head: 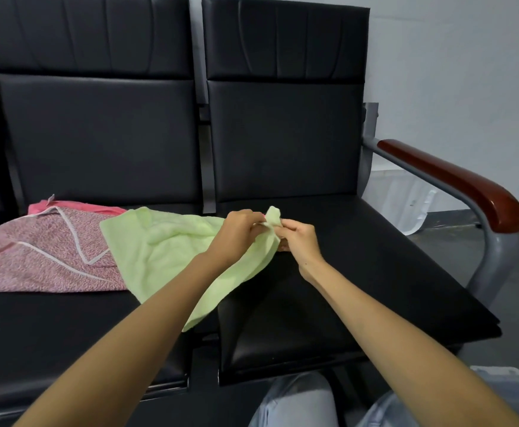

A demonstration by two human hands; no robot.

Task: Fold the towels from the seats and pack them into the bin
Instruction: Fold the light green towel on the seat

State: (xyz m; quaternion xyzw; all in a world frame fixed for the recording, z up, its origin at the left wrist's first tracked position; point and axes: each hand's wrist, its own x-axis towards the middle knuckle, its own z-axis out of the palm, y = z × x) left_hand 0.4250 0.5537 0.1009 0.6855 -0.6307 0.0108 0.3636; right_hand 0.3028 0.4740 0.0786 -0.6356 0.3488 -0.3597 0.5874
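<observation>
Across the gap between the two black padded seats of the bench [360, 272] lies a pale green towel [165, 251]. It is rumpled and partly spread, with most of its cloth on the left seat and one long edge running down over the gap toward the front of the bench. Its far right corner is lifted off the seat and sticks up between the two hands.

The left hand [238, 234] is at that raised corner with its fingers curled, pinching the towel's edge just left of the tip. The right hand [298, 238] meets it from the other side and pinches the corner between thumb and fingertips. The two hands are almost touching, both held just above the seat.

Left of the green towel, and tucked slightly under its left edge, a pink speckled towel [42, 257] with a white trim line lies flat on the left seat. A plain pink towel [79, 208] shows from behind it, close to the seat back.

Right of the green towel the right seat is bare black padding. Farther that way a reddish wooden armrest [449, 180] sits on a grey metal frame. Beyond the armrest, well apart from the green towel, a clear plastic tub [412, 208] stands on the grey floor by the wall; its contents cannot be made out.

Nearer than the green towel, below the front of the bench, are the person's knees in light jeans [295, 402].
</observation>
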